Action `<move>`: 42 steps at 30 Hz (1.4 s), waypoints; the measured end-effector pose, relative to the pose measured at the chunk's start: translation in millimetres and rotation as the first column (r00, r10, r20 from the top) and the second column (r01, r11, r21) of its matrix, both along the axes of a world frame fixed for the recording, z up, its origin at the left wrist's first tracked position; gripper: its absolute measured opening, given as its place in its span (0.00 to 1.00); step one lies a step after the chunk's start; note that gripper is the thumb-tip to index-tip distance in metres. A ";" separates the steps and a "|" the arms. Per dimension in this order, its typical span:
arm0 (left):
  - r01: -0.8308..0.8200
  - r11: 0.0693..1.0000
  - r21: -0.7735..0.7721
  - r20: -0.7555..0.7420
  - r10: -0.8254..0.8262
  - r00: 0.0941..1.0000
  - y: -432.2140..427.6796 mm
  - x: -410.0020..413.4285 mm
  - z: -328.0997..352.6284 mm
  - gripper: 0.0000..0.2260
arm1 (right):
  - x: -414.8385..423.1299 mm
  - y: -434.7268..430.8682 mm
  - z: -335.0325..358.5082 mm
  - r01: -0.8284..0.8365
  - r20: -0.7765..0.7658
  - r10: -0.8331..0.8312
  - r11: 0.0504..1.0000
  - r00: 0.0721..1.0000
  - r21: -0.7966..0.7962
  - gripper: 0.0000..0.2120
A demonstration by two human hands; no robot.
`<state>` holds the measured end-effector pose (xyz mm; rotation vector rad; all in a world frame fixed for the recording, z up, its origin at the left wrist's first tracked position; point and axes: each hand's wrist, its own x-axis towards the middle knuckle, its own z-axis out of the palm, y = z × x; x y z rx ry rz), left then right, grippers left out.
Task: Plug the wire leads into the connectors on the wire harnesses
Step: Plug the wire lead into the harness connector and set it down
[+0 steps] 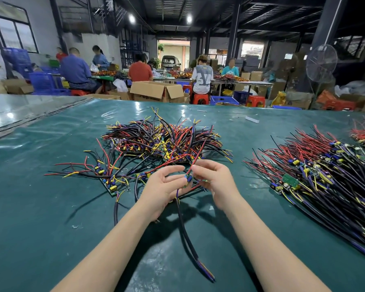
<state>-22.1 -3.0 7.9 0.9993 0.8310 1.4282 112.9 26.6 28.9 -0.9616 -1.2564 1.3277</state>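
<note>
Head view, left hand point(164, 190): palm turned up, its fingers curled around 1 harness point(187, 180), which was raised just off the table point(51, 207), probably so the connector faced the other hand.
Head view, right hand point(216, 184): thumb and forefinger pinched a red lead point(196, 158) close to its tip, a short grip that would likely keep the wire stiff for pushing in.
Connector point(189, 178): a small blue part on the harness, between the 2 hands; I could not tell whether the lead was seated.
Black cable point(188, 232): it hung from the harness toward the camera and trailed on the table, clear of the fingers.
Middle pile point(167, 140): tangled harnesses lay just beyond the hands, within easy reach.
Right pile point(316, 175): harnesses lay combed one way, well apart from the tangle, perhaps kept separate as sorted stock.
Step judged: aiming the lead into the connector.
</note>
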 end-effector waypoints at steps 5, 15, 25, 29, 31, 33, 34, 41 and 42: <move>0.007 1.000 0.026 -0.013 -0.006 1.000 -1.1 -1.0 1.6 0.08 | 1.6 -2.1 -1.1 -0.087 0.060 0.084 0.995 0.995 0.046 0.10; 0.017 1.000 -0.020 -0.117 -0.019 0.993 1.4 -5.4 -4.1 0.09 | -2.5 -3.4 -8.2 -0.153 -0.034 0.152 0.988 0.988 -0.031 0.10; 0.031 0.992 -0.119 -0.031 -0.035 0.999 0.8 3.0 0.1 0.08 | -11.6 -1.5 -12.7 0.134 -0.236 -0.134 0.991 0.963 -0.019 0.13; 0.073 0.985 -0.153 -0.004 -0.075 0.997 -1.3 4.8 1.9 0.09 | -9.5 2.2 -9.6 0.231 -0.297 -0.232 0.972 0.926 -0.038 0.13; 0.103 0.980 -0.172 -0.031 -0.110 0.993 -3.4 6.7 1.2 0.08 | -2.0 6.3 -5.9 0.263 -0.362 -0.273 0.962 0.891 -0.079 0.13; 0.135 0.974 -0.182 -0.052 -0.146 0.988 -4.3 8.2 0.3 0.09 | 7.3 10.2 -3.1 0.288 -0.405 -0.307 0.952 0.861 -0.108 0.13; 0.148 0.971 -0.188 -0.068 -0.163 0.984 -4.6 8.7 0.2 0.09 | 11.9 12.0 -2.3 0.310 -0.419 -0.332 0.943 0.845 -0.123 0.13; 0.261 0.940 -0.220 -0.094 -0.287 0.953 -9.7 10.8 2.7 0.11 | 32.7 19.3 -0.5 0.388 -0.496 -0.452 0.892 0.741 -0.232 0.12; 0.297 0.928 -0.225 -0.095 -0.324 0.941 -10.7 9.1 4.1 0.12 | 34.0 19.7 0.2 0.373 -0.491 -0.448 0.894 0.747 -0.248 0.12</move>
